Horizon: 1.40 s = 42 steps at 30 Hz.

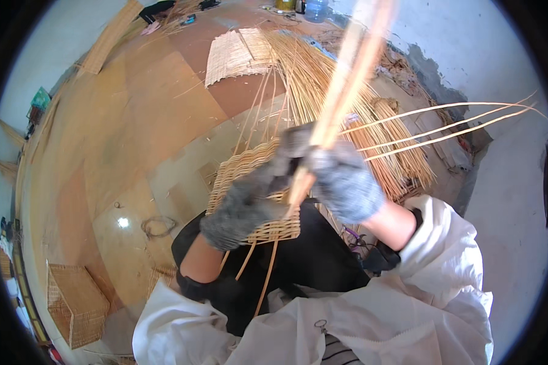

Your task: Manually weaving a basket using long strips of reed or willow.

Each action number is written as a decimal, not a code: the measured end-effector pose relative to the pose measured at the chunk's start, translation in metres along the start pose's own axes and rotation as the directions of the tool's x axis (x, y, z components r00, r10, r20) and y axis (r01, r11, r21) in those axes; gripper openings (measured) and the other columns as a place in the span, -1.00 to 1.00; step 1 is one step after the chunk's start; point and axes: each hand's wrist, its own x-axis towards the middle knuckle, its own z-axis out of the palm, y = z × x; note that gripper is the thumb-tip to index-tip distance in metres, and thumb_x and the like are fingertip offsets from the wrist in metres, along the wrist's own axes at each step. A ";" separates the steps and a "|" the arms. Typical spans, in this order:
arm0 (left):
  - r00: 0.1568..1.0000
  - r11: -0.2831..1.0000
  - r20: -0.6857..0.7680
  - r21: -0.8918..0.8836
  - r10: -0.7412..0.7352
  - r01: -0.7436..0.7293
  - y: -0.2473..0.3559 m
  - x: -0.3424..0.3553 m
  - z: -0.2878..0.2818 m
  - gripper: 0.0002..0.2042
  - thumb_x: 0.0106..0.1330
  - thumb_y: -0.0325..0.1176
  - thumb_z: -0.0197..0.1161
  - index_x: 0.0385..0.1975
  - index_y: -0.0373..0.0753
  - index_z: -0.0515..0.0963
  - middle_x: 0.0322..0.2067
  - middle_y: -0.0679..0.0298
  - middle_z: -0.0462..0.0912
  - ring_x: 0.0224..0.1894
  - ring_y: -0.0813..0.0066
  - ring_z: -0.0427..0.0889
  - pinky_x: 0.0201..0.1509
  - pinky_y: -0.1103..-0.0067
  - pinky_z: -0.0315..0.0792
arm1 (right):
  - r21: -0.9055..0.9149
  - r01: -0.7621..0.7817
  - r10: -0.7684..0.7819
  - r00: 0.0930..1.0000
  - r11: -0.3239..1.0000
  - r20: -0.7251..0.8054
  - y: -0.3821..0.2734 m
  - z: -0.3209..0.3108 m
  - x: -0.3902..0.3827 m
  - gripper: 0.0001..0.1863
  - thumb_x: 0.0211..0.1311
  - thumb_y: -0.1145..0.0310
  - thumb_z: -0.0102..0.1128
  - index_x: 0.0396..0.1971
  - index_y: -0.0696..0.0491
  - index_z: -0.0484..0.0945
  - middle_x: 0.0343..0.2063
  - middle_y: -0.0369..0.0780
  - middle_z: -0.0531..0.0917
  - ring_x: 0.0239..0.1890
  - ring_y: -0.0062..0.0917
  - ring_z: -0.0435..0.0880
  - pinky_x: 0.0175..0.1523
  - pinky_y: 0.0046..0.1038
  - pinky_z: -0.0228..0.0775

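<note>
A woven wicker panel (240, 170) sits over my dark-clad lap, with loose reeds sticking out from its edges. My left hand (234, 213), in a grey knit glove, is closed on the panel near its lower left part. My right hand (344, 179), also gloved, is closed round pale flat strips (332, 121) that rise steeply from the panel, blurred at their upper ends. Three thin reeds (438, 131) stretch out to the right from beside this hand. The fingertips of both hands meet near the strips and are partly hidden and smeared.
A large bundle of loose reeds (396, 170) lies beyond the panel, beside stacked woven mats (234, 58). A wicker piece (76, 304) rests at the lower left, near a coil of wire (158, 228). A long mat (109, 36) and a water jug (315, 9) are by the walls.
</note>
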 end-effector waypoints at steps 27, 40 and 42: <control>0.905 0.992 -0.407 -0.065 -0.122 0.104 -0.053 -0.015 -0.008 -0.78 0.32 -0.34 -0.03 -0.12 -0.29 0.38 -0.43 0.30 0.49 -0.46 0.65 0.41 -0.36 0.72 0.36 | -0.658 -0.187 0.245 0.970 0.729 -0.005 -0.025 -0.099 -0.063 -0.71 0.19 0.22 0.08 -0.34 0.16 0.58 -0.52 -0.17 0.63 -0.46 -0.56 0.62 -0.36 -0.57 0.49; 0.982 0.794 -0.160 0.607 0.096 0.021 -0.055 0.003 -0.018 -0.43 0.11 -0.28 0.22 0.17 -0.13 0.22 -0.11 0.14 0.37 -0.12 0.38 0.39 -0.03 0.54 0.31 | -0.270 -0.429 0.162 0.737 0.862 -0.656 -0.010 -0.108 -0.179 -0.69 0.12 0.25 0.16 -0.39 0.25 0.51 -0.57 -0.08 0.61 -0.56 -0.39 0.61 -0.43 -0.43 0.51; 0.989 0.704 -0.095 0.710 0.116 -0.014 -0.055 -0.001 -0.018 -0.37 0.05 -0.11 0.29 0.14 -0.14 0.27 -0.03 0.09 0.33 0.01 0.26 0.35 0.15 0.44 0.21 | -0.277 -0.448 0.181 0.742 0.850 -0.645 -0.010 -0.105 -0.173 -0.67 0.12 0.22 0.16 -0.39 0.25 0.50 -0.56 -0.08 0.61 -0.54 -0.39 0.62 -0.42 -0.42 0.51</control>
